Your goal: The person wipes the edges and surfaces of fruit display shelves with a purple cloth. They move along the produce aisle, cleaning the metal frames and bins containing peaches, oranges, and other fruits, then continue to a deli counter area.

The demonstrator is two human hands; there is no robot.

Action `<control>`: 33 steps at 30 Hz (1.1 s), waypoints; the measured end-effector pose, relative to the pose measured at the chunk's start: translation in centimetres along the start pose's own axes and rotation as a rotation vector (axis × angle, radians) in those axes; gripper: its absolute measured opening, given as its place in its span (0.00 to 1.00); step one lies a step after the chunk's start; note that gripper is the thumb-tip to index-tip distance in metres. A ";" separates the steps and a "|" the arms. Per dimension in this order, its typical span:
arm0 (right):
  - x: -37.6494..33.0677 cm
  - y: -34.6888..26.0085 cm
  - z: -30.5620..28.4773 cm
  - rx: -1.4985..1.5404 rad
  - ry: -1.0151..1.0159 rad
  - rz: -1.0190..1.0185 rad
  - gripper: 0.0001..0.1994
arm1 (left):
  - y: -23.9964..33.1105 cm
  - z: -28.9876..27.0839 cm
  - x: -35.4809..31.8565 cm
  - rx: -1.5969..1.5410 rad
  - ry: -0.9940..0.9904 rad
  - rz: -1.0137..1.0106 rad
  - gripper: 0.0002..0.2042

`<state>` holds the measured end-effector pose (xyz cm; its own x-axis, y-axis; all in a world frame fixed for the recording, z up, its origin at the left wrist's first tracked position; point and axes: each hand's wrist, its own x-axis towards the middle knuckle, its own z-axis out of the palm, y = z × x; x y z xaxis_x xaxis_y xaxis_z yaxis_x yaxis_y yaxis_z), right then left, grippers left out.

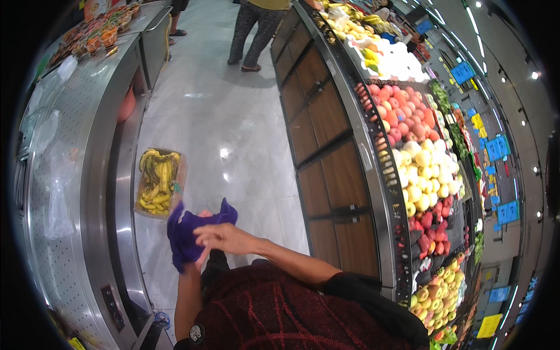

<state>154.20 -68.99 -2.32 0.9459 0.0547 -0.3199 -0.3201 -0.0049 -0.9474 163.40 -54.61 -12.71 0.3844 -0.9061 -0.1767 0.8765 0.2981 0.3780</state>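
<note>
A purple cloth (188, 234) is spread between my hands, its loose corners sticking up on both sides. My left hand (202, 256) is behind and under the cloth; most of its fingers are hidden, but the cloth hangs from it. From the right, my right hand (226, 238) reaches across, its fingers bent and pressed together against the front of the cloth. Just beyond the cloth, a cardboard box (181, 178) stands on the floor, with several yellow bananas (163, 175) in it, some with dark patches.
On the left runs a perforated metal counter (76, 192) with clear plastic bags and packed trays (96, 35) at its far end. To the right, a wooden-fronted stand (326, 111) carries apples (405, 108), pears and other fruit. Another person (256, 29) stands ahead in the aisle.
</note>
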 end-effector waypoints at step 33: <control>27.9 -3.2 -48.7 0.416 0.468 0.183 0.17 | 22.4 5.5 38.4 -0.098 0.566 0.539 0.14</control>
<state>184.21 -116.08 -8.86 0.7670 -0.3515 -0.5368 -0.3837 0.4193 -0.8228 196.15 -84.43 -6.02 0.8298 -0.3465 -0.4375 0.5387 0.7021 0.4656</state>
